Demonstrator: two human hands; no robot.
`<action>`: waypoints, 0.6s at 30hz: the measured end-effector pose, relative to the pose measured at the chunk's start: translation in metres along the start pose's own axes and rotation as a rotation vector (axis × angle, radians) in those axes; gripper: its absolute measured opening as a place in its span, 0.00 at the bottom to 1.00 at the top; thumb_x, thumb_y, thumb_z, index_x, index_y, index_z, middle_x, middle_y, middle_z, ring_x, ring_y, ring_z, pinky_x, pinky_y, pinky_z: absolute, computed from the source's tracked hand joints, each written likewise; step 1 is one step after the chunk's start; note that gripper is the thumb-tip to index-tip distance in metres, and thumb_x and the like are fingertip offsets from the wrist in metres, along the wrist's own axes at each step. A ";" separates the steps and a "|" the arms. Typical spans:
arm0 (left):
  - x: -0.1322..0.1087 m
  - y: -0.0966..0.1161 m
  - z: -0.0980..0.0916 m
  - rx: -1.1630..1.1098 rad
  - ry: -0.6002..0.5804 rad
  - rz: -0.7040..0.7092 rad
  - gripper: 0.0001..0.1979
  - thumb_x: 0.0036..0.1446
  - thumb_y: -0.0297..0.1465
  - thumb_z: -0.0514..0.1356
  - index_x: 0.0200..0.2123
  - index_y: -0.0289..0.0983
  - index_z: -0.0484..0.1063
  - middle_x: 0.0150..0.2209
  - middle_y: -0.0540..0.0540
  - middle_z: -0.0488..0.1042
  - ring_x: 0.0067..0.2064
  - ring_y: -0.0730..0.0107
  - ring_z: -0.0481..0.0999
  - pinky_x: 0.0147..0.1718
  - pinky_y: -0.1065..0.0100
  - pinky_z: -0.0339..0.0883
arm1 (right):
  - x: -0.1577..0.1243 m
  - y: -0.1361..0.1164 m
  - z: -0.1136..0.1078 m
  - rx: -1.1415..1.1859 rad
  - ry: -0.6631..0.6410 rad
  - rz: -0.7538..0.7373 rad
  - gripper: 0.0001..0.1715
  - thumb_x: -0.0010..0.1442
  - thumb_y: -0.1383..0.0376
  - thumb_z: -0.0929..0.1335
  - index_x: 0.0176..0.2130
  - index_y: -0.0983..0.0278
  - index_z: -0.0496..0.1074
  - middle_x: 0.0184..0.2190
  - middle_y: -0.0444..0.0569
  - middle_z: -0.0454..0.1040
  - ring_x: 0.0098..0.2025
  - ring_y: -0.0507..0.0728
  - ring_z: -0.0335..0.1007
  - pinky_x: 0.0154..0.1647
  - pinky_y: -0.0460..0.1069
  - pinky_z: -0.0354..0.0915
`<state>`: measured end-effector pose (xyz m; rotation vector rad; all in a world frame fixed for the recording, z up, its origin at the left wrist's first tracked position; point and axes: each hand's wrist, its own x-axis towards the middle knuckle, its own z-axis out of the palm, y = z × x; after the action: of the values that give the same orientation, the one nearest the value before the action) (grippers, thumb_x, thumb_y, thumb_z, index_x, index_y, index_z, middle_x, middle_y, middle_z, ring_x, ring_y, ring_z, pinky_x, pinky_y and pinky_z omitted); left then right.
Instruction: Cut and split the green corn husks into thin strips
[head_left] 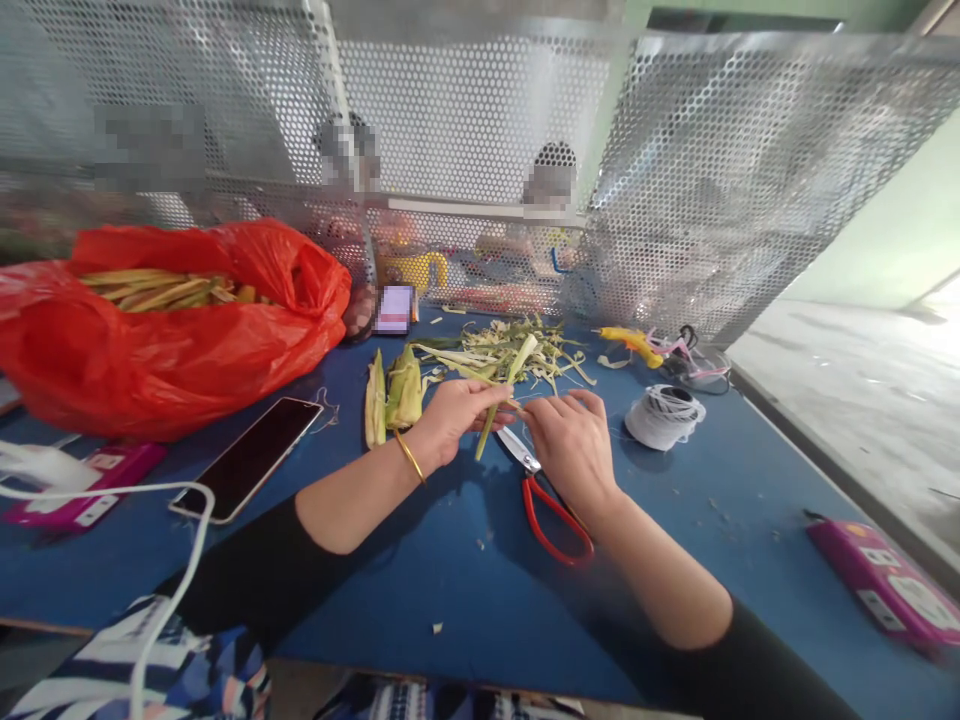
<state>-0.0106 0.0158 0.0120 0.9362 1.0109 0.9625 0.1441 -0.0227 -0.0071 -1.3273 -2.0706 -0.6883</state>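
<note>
My left hand (457, 412) pinches a pale green plant-leaf strip (513, 372), which sticks up and down past the fingers. Close against it, my right hand (571, 440) is closed with its fingertips at the strip; what exactly lies between them is partly hidden. Under my right hand rest red-handled scissors (556, 530) with their blades pointing away to the left. Two folded green leaf bundles (405, 388) lie beyond my left wrist. Behind both hands spreads a heap of shredded leaf trimmings (517, 345).
A red plastic bag (225, 350) of leaf strips fills the left, near a phone (251, 455) and a white cable (196, 560). White thread (664, 417), a yellow-handled tool (634, 345) and a purple box (885, 580) sit right. A perforated metal screen (472, 110) stands behind; people are beyond it.
</note>
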 end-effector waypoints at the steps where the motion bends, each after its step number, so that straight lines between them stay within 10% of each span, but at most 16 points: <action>1: 0.000 -0.001 0.001 0.022 -0.004 0.007 0.08 0.46 0.28 0.72 0.24 0.33 0.75 0.25 0.46 0.78 0.26 0.71 0.77 0.32 0.68 0.72 | 0.000 0.001 0.001 0.015 -0.019 -0.002 0.20 0.70 0.64 0.61 0.28 0.62 0.70 0.22 0.45 0.73 0.27 0.55 0.65 0.47 0.52 0.54; 9: 0.005 -0.002 0.000 0.121 0.089 0.063 0.08 0.49 0.22 0.68 0.23 0.33 0.72 0.20 0.49 0.75 0.20 0.75 0.73 0.25 0.72 0.69 | 0.003 0.006 -0.006 0.365 -0.193 0.117 0.21 0.67 0.62 0.61 0.23 0.62 0.69 0.20 0.44 0.71 0.24 0.52 0.63 0.42 0.50 0.56; 18: -0.001 0.000 -0.005 0.112 -0.196 -0.100 0.13 0.44 0.31 0.73 0.25 0.34 0.72 0.22 0.49 0.75 0.21 0.76 0.73 0.23 0.73 0.67 | 0.015 0.037 0.001 1.470 -0.541 1.021 0.32 0.50 0.38 0.70 0.28 0.64 0.78 0.23 0.47 0.75 0.25 0.52 0.69 0.31 0.48 0.65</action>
<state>-0.0159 0.0156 0.0106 1.0417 0.9425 0.7215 0.1727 0.0009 0.0064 -1.2872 -1.1856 1.4556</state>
